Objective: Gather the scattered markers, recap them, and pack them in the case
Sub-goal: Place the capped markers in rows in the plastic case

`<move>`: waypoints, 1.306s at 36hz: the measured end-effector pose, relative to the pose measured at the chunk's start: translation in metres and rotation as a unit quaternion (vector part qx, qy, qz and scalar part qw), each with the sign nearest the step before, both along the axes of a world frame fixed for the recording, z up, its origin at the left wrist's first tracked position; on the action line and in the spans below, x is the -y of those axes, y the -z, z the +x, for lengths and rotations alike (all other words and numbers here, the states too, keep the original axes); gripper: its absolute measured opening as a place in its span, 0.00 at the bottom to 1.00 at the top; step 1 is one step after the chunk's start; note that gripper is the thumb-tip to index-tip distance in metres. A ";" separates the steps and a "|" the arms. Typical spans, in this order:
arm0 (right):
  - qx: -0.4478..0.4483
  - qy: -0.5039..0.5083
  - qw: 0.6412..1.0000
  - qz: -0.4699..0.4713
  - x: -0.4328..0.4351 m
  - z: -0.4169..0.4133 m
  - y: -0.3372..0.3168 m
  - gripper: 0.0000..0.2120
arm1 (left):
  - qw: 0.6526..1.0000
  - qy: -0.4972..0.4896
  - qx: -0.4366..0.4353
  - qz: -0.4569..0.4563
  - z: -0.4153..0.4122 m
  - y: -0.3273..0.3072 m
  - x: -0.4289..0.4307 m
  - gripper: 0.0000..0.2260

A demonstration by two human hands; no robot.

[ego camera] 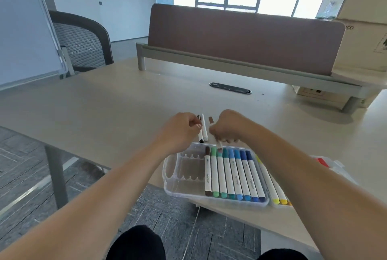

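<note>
A clear plastic case lies open at the table's near edge, holding a row of several white markers with brown, green and blue caps; its left slots are bare. My left hand grips two white markers that stand up through its fingers. My right hand holds a brown-capped marker, tilted, with its lower tip just above the case's back rim. Its brown top end shows above my fingers.
The case's other half with yellow-capped markers lies under my right forearm. A red-marked clear box sits further right. A cable grommet and brown divider panel stand behind. An office chair is at far left.
</note>
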State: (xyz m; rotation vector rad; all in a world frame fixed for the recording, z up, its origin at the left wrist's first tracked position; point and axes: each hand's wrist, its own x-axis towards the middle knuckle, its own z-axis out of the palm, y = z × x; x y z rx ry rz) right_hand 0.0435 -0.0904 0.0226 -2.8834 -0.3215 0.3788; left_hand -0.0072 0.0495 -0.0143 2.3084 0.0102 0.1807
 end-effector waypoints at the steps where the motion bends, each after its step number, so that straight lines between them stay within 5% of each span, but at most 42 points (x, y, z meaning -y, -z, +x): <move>1: -0.033 -0.003 0.999 0.013 -0.001 -0.010 -0.001 0.16 | 1.000 0.003 -0.006 0.007 -0.005 0.000 -0.001 0.07; 4: -0.116 -0.004 0.991 0.066 -0.001 -0.036 0.001 0.14 | 0.999 0.008 -0.014 0.051 -0.019 -0.001 -0.002 0.11; 12: -0.130 0.007 0.986 0.102 -0.007 -0.079 0.008 0.15 | 0.991 0.063 -0.049 0.109 -0.049 0.013 -0.003 0.18; 22: -0.093 -0.011 0.992 0.081 0.005 -0.079 0.016 0.19 | 0.951 0.203 -0.047 0.228 -0.071 0.008 -0.001 0.20; 29: -0.120 -0.028 0.992 0.011 0.000 -0.075 0.014 0.20 | 0.941 0.194 -0.056 0.272 -0.062 0.011 0.001 0.21; 38: -0.131 -0.035 0.991 0.018 0.000 -0.070 0.017 0.19 | 0.951 0.189 -0.062 0.236 -0.060 0.012 0.002 0.18; 47: -0.100 -0.060 0.986 0.120 0.018 -0.060 0.018 0.17 | 0.991 0.081 -0.071 0.076 -0.047 0.010 0.002 0.15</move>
